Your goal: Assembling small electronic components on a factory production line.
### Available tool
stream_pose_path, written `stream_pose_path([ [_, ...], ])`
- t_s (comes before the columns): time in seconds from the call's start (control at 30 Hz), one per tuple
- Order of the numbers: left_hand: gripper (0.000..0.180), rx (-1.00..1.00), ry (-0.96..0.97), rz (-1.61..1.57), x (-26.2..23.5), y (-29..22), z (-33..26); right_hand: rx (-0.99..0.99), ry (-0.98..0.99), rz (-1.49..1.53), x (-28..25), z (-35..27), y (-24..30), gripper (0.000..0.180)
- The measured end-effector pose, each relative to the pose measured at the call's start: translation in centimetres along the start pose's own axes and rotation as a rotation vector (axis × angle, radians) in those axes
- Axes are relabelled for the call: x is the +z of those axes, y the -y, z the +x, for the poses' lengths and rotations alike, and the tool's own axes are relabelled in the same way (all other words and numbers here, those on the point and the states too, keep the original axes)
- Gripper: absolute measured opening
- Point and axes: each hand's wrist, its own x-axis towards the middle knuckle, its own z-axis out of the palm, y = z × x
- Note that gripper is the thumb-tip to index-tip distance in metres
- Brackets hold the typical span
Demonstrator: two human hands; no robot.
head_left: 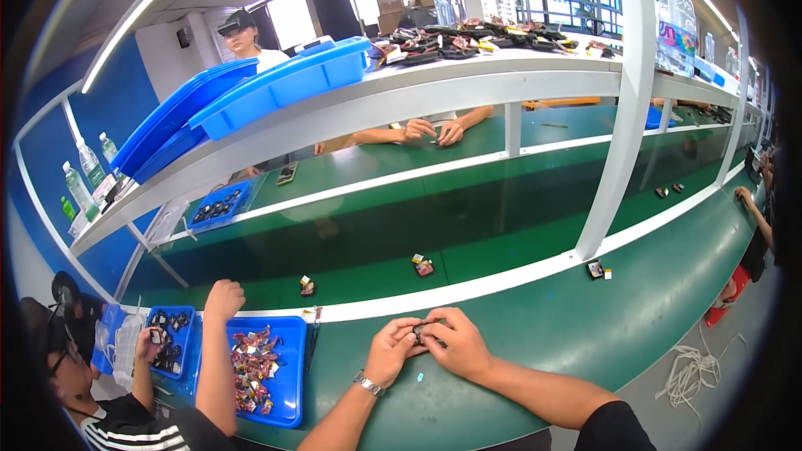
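A long green work table (535,342) runs across the view, and next to it is a green belt (468,225) with white edges. Above them is a long white shelf (401,96) held up by white posts. On the left part of the shelf lie big blue trays (276,88), stacked and leaning. Further along the shelf is a pile of small dark parts (476,38), and tall clear bottles (678,25) stand near the post on the right. On the table at the left sits a blue tray (288,384) full of small red and brown parts, and beside it a smaller blue tray (171,338) with dark parts. A person in a striped shirt sits there with an arm up on the table edge. Across the belt, another person's two hands (434,129) rest close together. The person's own left hand (393,351), with a silver watch (368,384) on the wrist, and right hand (455,342) meet in the middle of the table. Both hands pinch one small dark part (424,332) between their fingertips, just above the table and near its white edge. On the belt lie little parts (423,266), well apart from each other.
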Motion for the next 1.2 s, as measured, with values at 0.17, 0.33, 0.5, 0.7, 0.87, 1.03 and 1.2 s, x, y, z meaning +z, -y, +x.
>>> stream_pose_path([
  [0.17, 0.026, -0.007, -0.012, -0.021, -0.6, 0.4, -0.1, -0.042, -0.010, -0.029, 0.3, 0.0, 0.5, 0.015],
  [0.33, 0.026, -0.004, 0.003, -0.014, -0.6, 0.2, 0.0, -0.083, 0.000, -0.105, 0.4, 0.0, 0.1, 0.016],
  [0.5, 0.024, -0.023, -0.009, -0.026, -0.2, -0.1, 0.0, -0.098, -0.009, -0.123, 0.5, -0.1, 0.0, 0.016],
  [0.7, 0.022, 0.008, -0.088, 0.056, -0.2, 0.3, 0.0, -0.076, -0.018, -0.050, 0.9, -0.3, 0.1, 0.015],
  [0.87, 0.019, 0.073, -0.129, 0.183, 0.3, 1.2, 0.2, 0.366, 0.018, 0.272, 0.7, -0.2, 0.2, 0.013],
  [1.03, 0.025, 0.076, -0.083, 0.120, 0.0, 1.2, 0.2, 0.512, 0.060, 0.355, 0.9, 0.5, -1.4, 0.015],
  [1.2, 0.026, 0.164, -0.113, 0.068, 0.2, 0.6, 0.4, 0.566, -0.262, 0.139, -1.9, 6.6, -12.5, 0.018],
])
